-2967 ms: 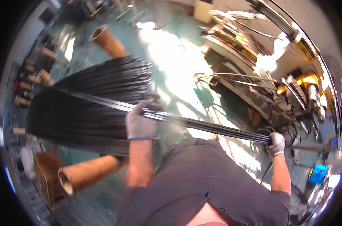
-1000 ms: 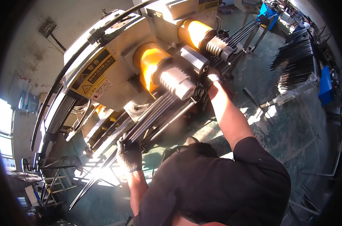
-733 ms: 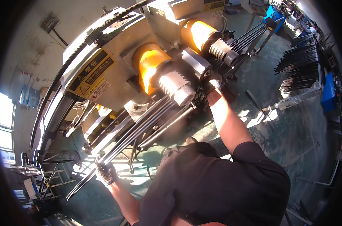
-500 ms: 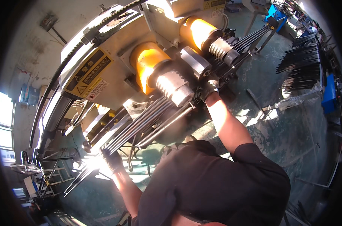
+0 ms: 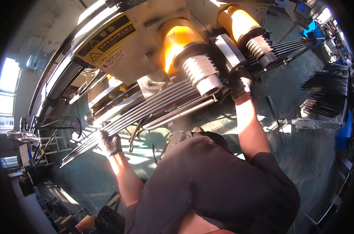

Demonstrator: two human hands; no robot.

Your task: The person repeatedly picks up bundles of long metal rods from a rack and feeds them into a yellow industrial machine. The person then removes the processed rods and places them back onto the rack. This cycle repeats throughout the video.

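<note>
My left hand (image 5: 110, 143), in a knitted glove, is closed round a bundle of long thin metal rods (image 5: 145, 110) near their left ends. The rods slant up to the right and pass beneath a ridged steel cylinder (image 5: 202, 74) on the machine. My right hand (image 5: 240, 85), in a dark glove with a pale patch, is up against the machine just below a grey metal block (image 5: 228, 50). Its fingers are in shadow and partly hidden, so its grip cannot be made out. Farther right, the rods (image 5: 292, 47) come out past a second ridged cylinder (image 5: 260, 47).
Yellow housings (image 5: 179, 37) carry the cylinders. A bar (image 5: 180, 114) runs below the rods. A stack of dark rods (image 5: 325, 91) lies at the right beside a blue box (image 5: 344, 130). At the left stands a fan (image 5: 23, 135); warning labels (image 5: 106, 39) mark the machine.
The whole view has shifted, so the machine sits higher and farther right. My left hand, earlier lost in glare, shows clearly on the rods. Both hands stay at about the same places on the machine.
</note>
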